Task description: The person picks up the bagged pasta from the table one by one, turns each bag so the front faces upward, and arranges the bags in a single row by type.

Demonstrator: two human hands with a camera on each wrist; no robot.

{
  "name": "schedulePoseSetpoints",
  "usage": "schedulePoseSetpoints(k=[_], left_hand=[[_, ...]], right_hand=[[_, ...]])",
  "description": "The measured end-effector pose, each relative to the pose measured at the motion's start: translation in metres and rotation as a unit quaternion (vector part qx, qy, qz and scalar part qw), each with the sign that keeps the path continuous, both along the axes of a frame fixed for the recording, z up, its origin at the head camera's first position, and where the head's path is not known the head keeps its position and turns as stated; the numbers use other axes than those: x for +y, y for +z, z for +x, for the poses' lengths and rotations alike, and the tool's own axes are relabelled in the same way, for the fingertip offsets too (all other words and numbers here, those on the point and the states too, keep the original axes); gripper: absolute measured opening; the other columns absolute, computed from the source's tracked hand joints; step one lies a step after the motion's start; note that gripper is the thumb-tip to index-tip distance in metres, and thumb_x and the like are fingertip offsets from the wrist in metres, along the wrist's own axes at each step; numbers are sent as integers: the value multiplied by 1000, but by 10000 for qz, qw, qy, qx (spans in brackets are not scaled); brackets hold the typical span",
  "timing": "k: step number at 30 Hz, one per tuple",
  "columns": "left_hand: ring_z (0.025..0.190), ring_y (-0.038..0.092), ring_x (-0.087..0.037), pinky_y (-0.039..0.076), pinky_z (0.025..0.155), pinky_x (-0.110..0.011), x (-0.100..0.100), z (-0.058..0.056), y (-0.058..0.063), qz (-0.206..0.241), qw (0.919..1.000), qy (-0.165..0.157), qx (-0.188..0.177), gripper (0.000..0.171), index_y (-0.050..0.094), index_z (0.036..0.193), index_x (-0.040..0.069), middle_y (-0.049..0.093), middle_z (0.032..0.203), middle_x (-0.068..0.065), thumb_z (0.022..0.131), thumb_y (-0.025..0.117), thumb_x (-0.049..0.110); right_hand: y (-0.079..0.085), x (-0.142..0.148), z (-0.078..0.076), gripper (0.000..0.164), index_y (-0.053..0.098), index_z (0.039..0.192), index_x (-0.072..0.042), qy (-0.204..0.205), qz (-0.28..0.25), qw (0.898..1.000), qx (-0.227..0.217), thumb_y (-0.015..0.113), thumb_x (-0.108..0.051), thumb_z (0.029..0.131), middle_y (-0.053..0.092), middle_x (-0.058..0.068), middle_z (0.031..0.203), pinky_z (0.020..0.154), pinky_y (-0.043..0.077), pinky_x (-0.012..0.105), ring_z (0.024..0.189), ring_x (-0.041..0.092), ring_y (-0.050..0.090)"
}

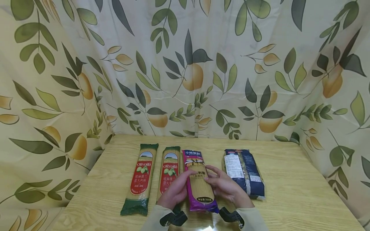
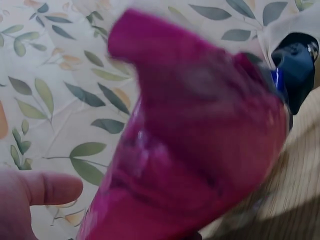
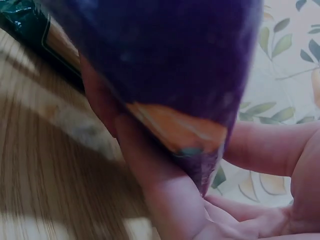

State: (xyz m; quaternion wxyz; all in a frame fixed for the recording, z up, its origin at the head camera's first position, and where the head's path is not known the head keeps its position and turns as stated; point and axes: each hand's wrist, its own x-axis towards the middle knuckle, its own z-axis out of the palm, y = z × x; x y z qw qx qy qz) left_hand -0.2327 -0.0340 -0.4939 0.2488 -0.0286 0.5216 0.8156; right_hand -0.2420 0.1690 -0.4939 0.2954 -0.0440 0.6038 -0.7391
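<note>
A purple packet of noodles [image 1: 200, 189] with a clear window lies between my two hands, its printed front facing up. My left hand [image 1: 176, 189] holds its left side, thumb over the front. On the opposite side, my right hand [image 1: 226, 186] grips the edge, with thumb and a finger reaching over the front. In the left wrist view the magenta side of the packet [image 2: 200, 135] fills the middle, and the left thumb [image 2: 55, 189] shows beside it. The right wrist view has the fingers [image 3: 160, 185] of my right hand under the packet's dark purple end [image 3: 170, 60].
Two green-ended Olivoilà spaghetti packs lie to the left, one at the far side [image 1: 141, 179] and one [image 1: 170, 163] partly behind my left hand. A dark blue pasta bag [image 1: 250, 173] lies to the right. The wooden table [image 1: 300, 199] meets a leaf-patterned curtain [image 1: 185, 80] at the back.
</note>
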Motion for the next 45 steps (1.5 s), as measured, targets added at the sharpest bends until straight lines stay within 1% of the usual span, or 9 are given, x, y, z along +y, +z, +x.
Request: schedulePoseSetpoints(k=[4, 8, 11, 18, 21, 27, 31, 38, 45], left_hand=[[135, 58, -28, 45, 117, -44, -3, 0, 2, -165, 9997, -152, 89, 64, 38, 155, -1, 54, 152, -19, 101, 56, 27], [122, 64, -23, 54, 105, -45, -7, -1, 4, -512, 9981, -287, 197, 60, 44, 151, 1, 59, 145, -16, 102, 55, 33], [118, 64, -22, 56, 98, -44, -9, -1, 5, -766, 9962, -320, 281, 57, 48, 147, 1, 62, 142, -15, 102, 55, 35], [124, 62, -25, 54, 106, -50, -10, -2, 9, -909, 9943, -245, 504, 58, 47, 147, -4, 59, 143, -19, 103, 54, 33], [122, 64, -26, 55, 103, -50, -10, -3, 10, -965, 9938, -197, 516, 57, 48, 147, -4, 60, 143, -20, 103, 53, 32], [109, 69, -24, 60, 96, -44, -5, -7, 7, -1040, 9926, -135, 611, 53, 50, 140, -7, 66, 133, -22, 103, 53, 30], [111, 69, -24, 60, 96, -43, -3, -8, 6, -1032, 9919, -100, 734, 54, 48, 141, -8, 65, 133, -23, 103, 53, 29], [116, 67, -28, 60, 95, -46, -7, -2, 3, -1350, 9888, 52, 628, 60, 41, 146, -10, 60, 137, -23, 103, 53, 30], [109, 72, -28, 63, 89, -44, -7, 4, 3, -1349, 9881, 56, 732, 56, 45, 145, -9, 64, 133, -22, 103, 52, 28]], right_hand=[[1, 1, -1, 81, 4, 165, -6, -189, -2, 9998, 104, 55, -7, 103, 22, 33, 166, 94, 60, 45, 113, 22, 69], [1, 3, -2, 83, 3, 165, -5, -395, 43, 9990, 182, 57, -4, 101, 19, 34, 166, 95, 60, 47, 111, 22, 70], [1, 4, -3, 84, 3, 165, -5, -483, 151, 9985, 199, 57, -2, 101, 18, 34, 167, 93, 60, 48, 109, 23, 71], [4, 4, -4, 83, 3, 164, -1, -393, 339, 9983, 277, 57, -4, 101, 15, 33, 167, 95, 60, 50, 112, 24, 70], [6, 1, -3, 82, 4, 164, 1, -396, 436, 9977, 345, 57, -3, 102, 15, 34, 167, 95, 60, 50, 114, 26, 70], [7, 0, -2, 82, 7, 163, 2, -532, 657, 9954, 461, 59, -2, 101, 17, 35, 166, 93, 60, 50, 119, 31, 68], [6, 0, -2, 82, 9, 163, 2, -657, 764, 9935, 523, 60, -1, 99, 19, 36, 165, 95, 60, 52, 126, 39, 64], [-1, -8, 2, 80, 10, 162, 6, -555, 1001, 9913, 650, 60, -2, 100, 22, 38, 163, 96, 58, 55, 131, 48, 59], [-5, -15, 2, 73, 22, 159, 9, -943, 1422, 9815, 874, 61, 0, 97, 34, 35, 159, 104, 54, 53, 133, 48, 56]])
